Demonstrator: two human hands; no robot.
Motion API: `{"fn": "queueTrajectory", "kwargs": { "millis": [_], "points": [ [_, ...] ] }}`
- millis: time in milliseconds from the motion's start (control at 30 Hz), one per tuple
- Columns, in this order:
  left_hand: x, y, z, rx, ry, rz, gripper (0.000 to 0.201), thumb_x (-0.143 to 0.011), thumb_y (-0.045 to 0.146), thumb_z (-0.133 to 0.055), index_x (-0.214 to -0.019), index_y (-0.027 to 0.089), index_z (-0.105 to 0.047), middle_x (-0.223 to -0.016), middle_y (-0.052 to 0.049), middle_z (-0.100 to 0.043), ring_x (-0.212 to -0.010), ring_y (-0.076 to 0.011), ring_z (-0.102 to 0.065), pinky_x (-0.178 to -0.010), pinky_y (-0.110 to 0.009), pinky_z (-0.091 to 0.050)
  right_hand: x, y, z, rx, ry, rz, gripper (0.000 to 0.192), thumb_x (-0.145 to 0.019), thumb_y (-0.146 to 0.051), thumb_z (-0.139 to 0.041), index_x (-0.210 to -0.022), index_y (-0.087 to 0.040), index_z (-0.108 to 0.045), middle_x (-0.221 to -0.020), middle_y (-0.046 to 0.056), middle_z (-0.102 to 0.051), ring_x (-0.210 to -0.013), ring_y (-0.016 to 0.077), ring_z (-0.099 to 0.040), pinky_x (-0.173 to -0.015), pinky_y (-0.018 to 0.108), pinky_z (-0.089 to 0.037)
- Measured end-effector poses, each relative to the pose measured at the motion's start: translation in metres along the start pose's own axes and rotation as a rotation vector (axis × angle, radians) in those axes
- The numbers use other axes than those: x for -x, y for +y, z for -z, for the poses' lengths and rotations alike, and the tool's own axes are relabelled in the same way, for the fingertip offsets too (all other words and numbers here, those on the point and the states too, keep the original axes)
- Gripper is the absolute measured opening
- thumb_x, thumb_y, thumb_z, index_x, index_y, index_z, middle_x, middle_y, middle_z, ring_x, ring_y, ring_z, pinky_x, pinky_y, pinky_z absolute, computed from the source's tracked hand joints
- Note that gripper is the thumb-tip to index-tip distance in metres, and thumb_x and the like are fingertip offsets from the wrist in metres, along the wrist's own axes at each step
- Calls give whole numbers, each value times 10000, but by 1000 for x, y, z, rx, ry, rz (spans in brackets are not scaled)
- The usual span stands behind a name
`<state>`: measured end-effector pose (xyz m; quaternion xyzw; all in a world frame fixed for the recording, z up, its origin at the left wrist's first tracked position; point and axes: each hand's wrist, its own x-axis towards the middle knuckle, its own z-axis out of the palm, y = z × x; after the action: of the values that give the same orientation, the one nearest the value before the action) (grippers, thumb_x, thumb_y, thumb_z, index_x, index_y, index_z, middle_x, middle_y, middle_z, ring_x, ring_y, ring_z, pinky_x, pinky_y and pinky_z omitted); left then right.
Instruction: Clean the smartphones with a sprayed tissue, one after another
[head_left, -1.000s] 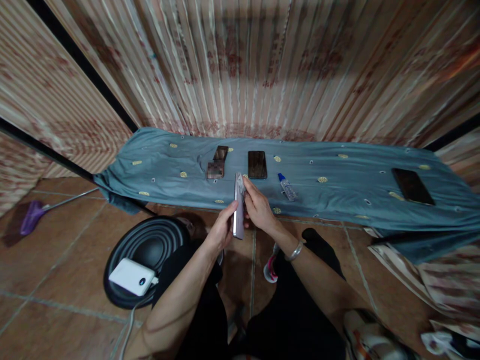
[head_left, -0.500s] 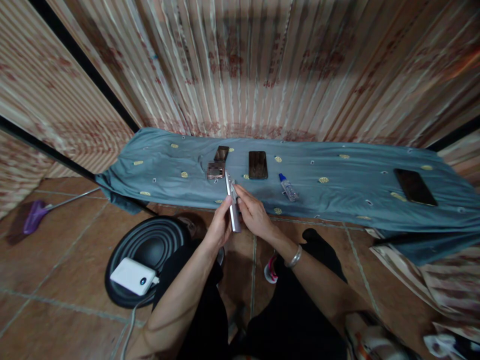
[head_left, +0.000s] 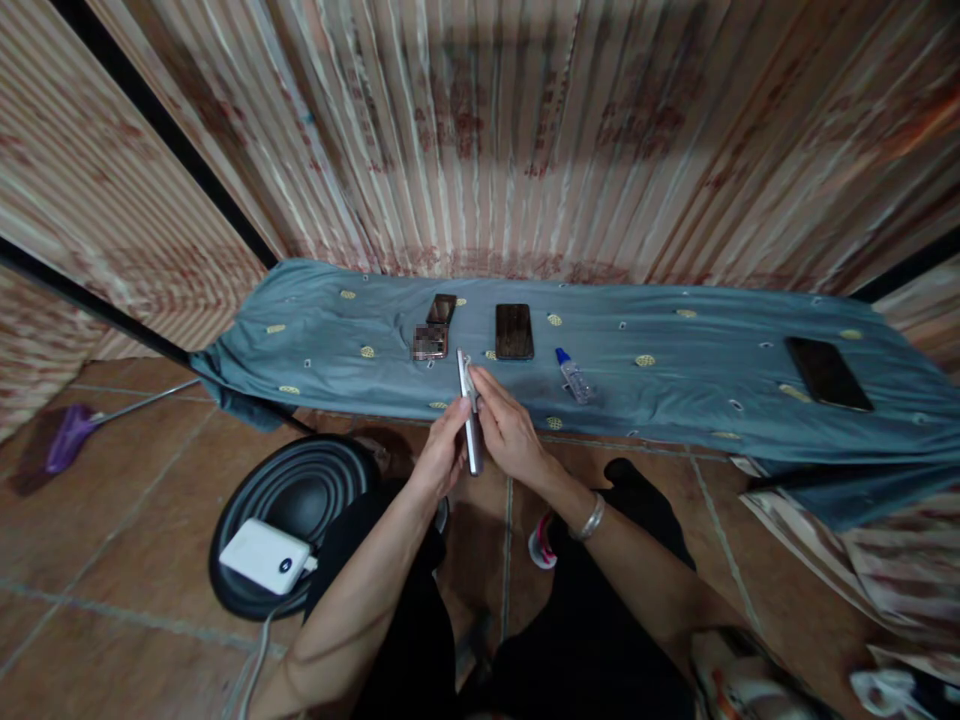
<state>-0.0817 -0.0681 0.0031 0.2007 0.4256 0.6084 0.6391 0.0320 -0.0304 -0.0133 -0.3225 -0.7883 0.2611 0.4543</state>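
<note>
Both my hands hold a slim silvery phone (head_left: 470, 415) edge-on to the camera, just in front of the blue-grey cloth (head_left: 675, 390). My left hand (head_left: 444, 452) grips its lower left side. My right hand (head_left: 510, 430), with a metal bracelet on the wrist, presses against its right face, fingers near the top end. On the cloth beyond lie a dark phone (head_left: 514, 331), a small flip phone (head_left: 435, 327) and a little clear bottle with a blue cap (head_left: 574, 375).
Another dark phone (head_left: 828, 373) lies far right on the cloth. A striped curtain hangs behind. On the tiled floor at my left sit a round black speaker (head_left: 300, 500) with a white power bank (head_left: 264, 556) on it, and a purple broom (head_left: 67, 435).
The phone has turned in my hands from showing a wider face to nearly edge-on, and my right fingers have shifted along it. The things on the cloth have not moved.
</note>
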Motion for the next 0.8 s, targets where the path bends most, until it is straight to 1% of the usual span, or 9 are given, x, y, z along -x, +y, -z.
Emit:
{"fn": "queueTrajectory", "kwargs": {
  "millis": [133,267,367,433,600,667,800],
  "points": [
    [5,-3,-4,-47,-34,34,572,-619,463,-867,-1079,155,-722,-933,-55,-767,-894,-206,-710,-788,-281,-543,-4,6,8,22,25,-46,548,-992,-192,-315,-1535,-230,-375,-1559,39,-444,-1462,178,-384,-1246,434,-298],
    [9,-3,-7,-43,-82,64,588,-618,436,-871,-1117,173,-706,-939,-54,-769,-920,-227,-716,-796,-313,-561,-6,6,12,17,54,-65,545,-987,-193,-330,-1526,-239,-393,-1550,35,-454,-1453,184,-399,-1238,448,-311],
    [8,-1,-7,-34,-65,51,572,-617,409,-875,-1109,177,-701,-936,-50,-767,-903,-213,-717,-785,-300,-555,-6,4,10,0,55,-49,528,-999,-208,-323,-1521,-231,-405,-1547,46,-459,-1449,186,-406,-1233,436,-323],
    [6,0,-4,-31,-28,27,565,-619,410,-874,-1105,179,-700,-907,-39,-762,-859,-189,-712,-753,-271,-541,-4,3,8,-14,43,-38,516,-1006,-214,-320,-1510,-240,-425,-1535,44,-477,-1438,190,-424,-1226,432,-337],
    [-1,-1,1,-55,39,-2,599,-582,480,-879,-1064,169,-707,-665,23,-679,-634,-133,-645,-582,-218,-465,-1,1,2,-24,24,4,498,-1009,-217,-317,-1481,-201,-474,-1500,84,-518,-1413,195,-462,-1207,421,-373],
    [-1,-1,1,-48,44,0,614,-561,479,-890,-1059,170,-705,-704,14,-696,-645,-133,-646,-586,-217,-466,0,2,1,-15,22,7,501,-1007,-218,-315,-1484,-196,-469,-1506,86,-509,-1420,192,-451,-1208,422,-369],
    [4,-5,-3,-40,28,33,620,-558,435,-903,-1090,185,-704,-879,-30,-745,-747,-151,-678,-663,-236,-504,-3,7,4,-4,43,-36,511,-1004,-223,-322,-1501,-222,-443,-1531,59,-479,-1436,193,-427,-1221,438,-344]
  ]
}}
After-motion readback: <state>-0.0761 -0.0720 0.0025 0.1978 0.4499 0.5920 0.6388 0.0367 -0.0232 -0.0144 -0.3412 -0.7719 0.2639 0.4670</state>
